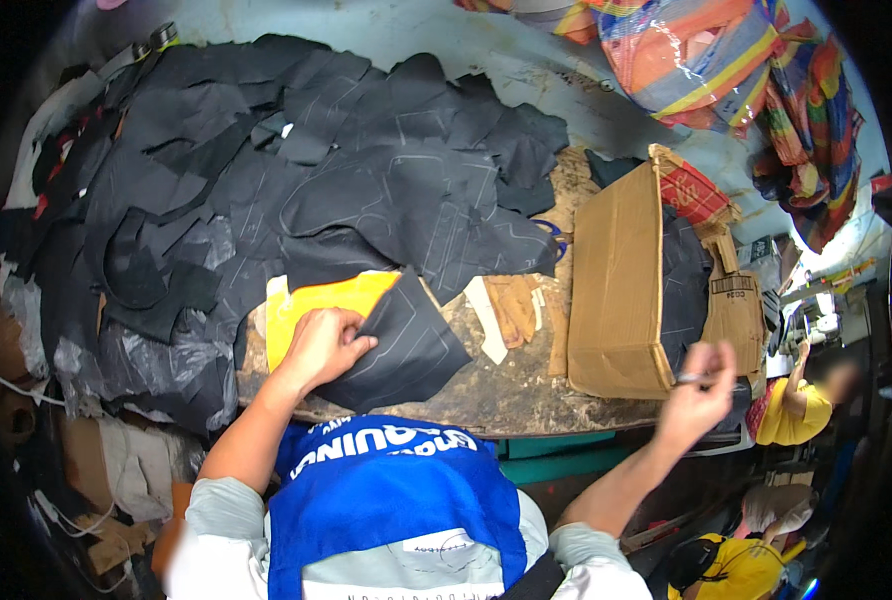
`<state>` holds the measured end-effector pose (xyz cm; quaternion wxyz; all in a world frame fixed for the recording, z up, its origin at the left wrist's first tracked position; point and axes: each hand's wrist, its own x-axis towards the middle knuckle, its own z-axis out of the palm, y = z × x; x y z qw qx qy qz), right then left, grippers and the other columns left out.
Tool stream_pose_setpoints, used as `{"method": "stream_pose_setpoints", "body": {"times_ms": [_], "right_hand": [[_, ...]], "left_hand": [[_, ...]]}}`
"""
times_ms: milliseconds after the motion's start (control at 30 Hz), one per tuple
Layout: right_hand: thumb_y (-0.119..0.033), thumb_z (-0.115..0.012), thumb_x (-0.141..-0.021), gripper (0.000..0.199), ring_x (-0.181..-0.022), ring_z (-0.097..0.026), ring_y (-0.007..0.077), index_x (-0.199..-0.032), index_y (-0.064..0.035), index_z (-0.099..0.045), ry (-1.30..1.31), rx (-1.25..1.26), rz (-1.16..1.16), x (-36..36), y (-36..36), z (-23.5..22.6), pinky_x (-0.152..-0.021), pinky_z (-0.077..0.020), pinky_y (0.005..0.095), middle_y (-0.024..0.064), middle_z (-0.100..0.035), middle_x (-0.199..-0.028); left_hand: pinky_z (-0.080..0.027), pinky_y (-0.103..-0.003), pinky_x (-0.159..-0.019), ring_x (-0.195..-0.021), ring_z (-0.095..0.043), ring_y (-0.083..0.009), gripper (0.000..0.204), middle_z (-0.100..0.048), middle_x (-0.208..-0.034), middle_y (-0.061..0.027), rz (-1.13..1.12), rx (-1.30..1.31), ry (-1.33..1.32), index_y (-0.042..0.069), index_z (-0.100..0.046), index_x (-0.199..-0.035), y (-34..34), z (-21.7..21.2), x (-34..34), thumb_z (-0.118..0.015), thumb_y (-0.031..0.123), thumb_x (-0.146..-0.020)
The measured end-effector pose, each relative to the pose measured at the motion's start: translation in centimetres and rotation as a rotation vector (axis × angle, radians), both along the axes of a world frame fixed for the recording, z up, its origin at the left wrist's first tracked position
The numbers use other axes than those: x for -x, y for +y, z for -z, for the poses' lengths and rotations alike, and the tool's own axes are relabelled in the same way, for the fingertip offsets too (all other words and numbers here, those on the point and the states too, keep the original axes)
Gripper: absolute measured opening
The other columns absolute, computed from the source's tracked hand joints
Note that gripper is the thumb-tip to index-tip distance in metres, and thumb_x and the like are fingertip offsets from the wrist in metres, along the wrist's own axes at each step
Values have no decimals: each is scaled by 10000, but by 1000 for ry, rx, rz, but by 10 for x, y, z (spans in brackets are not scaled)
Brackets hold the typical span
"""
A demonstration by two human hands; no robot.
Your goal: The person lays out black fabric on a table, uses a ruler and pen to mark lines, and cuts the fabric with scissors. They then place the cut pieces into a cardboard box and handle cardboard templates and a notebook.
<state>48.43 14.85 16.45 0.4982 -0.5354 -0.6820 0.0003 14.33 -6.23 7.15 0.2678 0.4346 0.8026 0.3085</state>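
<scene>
My left hand [318, 348] is closed at the edge of a black sheet piece [406, 345] with pale drawn lines, low on the table. A bright yellow piece [341, 293] lies by that hand, partly hidden under the fingers. My right hand [699, 395] is away to the right, at the near end of an open cardboard box [616, 280]. Its fingers are curled, with a small shiny bit showing between them that is too blurred to name. Black marked pieces [681, 280] stand inside the box.
A big heap of black sheets [366, 190] with chalk-like outlines covers the left and back of the table [416, 410]. Blue scissor handles [554, 235] and pale and brown strips [506, 308] lie before the box. People in yellow [801, 410] sit at the right.
</scene>
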Motion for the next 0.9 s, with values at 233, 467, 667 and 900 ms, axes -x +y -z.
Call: {"method": "stream_pose_setpoints", "body": {"times_ms": [233, 467, 667, 900], "right_hand": [[-384, -765, -710, 549, -1081, -495, 379, -1049, -16, -538, -335, -597, 56, 29, -4, 55, -911, -364, 518, 151, -573, -1056], [-358, -756, -711, 490, -1001, -535, 363, -981, 2, -562, -292, -765, -20, 22, 68, 33, -862, -430, 486, 151, -584, -972], [-348, -782, -660, 515, -972, -533, 324, -996, -21, -570, -301, -757, -48, 37, 136, 30, -861, -411, 463, 123, -583, -984], [-430, -781, -618, 579, -1041, -514, 305, -1026, -85, -558, -339, -525, 34, 37, 160, 41, -892, -294, 627, 102, -573, -1053]], "left_hand": [[-360, -199, -562, -645, -436, -30, 135, -512, -704, 38, 79, -610, -540, 4, -617, -803, 12, -53, 15, -696, 112, -786], [-454, -318, -871, -987, -577, -217, 607, -595, -1079, -182, -448, -616, -217, -73, -467, -1227, 76, -47, 77, -727, 200, -752], [-432, -368, -918, -1067, -564, -287, 653, -587, -1117, -227, -296, -373, -56, -47, -497, -1226, 11, -13, 77, -745, 223, -685], [-442, -360, -884, -1010, -577, -313, 472, -596, -1077, -198, -187, -231, 150, -35, -592, -1066, -88, 9, 56, -743, 137, -654]]}}
